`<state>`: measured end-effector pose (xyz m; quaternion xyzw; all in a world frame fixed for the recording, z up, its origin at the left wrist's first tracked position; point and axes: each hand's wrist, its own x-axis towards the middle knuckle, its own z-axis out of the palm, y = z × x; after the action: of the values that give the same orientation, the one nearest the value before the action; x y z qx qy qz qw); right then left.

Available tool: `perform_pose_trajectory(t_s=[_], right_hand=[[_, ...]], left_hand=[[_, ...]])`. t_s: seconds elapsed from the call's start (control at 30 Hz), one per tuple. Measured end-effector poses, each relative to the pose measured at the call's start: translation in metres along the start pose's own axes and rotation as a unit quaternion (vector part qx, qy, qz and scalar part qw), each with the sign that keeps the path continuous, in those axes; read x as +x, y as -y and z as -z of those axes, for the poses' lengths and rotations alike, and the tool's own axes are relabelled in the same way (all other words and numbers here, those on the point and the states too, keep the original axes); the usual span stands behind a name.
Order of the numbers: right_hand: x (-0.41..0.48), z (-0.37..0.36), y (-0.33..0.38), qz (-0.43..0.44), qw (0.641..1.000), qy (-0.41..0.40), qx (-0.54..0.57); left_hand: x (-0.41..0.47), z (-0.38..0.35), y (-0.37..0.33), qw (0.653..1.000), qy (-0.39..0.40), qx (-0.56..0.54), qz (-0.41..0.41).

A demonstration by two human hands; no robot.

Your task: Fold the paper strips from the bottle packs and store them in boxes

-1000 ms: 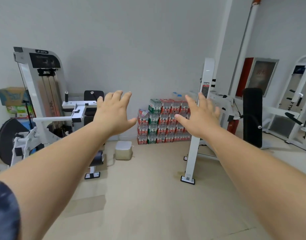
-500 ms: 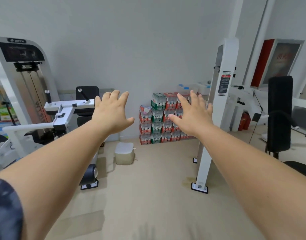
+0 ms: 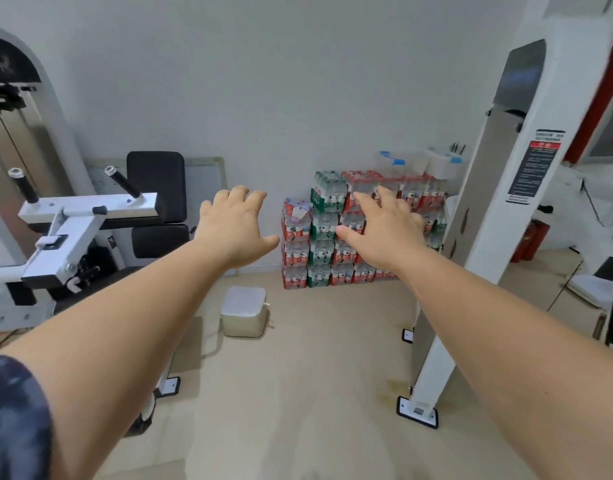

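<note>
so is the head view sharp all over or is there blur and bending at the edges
Head view: the left hand and right hand are fairly sharp; the bottle packs look soft and the far right edge is smeared; wide-angle bending makes the white post lean; light is even, with a soft shadow left of the pale box.

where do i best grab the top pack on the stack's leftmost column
Probably its top and left face, coming from above-left: nothing sits on the top pack and its left side is free, while a green pack stands close on its right.
</note>
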<state>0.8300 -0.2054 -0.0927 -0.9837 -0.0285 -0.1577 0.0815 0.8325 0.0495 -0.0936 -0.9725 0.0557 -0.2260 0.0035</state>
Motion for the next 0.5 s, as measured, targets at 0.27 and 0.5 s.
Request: perform_pose_trajectory(t_s=[0.27, 0.5], right_hand=[[0.177, -0.081, 0.01, -0.025, 0.999, 0.036, 0.008], [0.315, -0.146, -0.001, -0.028, 0.998, 0.061, 0.02]], left_hand=[[0.17, -0.109, 0.052, 0.999, 0.031, -0.018, -0.028], [0.305, -0.191, 0.074, 0.996, 0.075, -0.021, -0.044]])
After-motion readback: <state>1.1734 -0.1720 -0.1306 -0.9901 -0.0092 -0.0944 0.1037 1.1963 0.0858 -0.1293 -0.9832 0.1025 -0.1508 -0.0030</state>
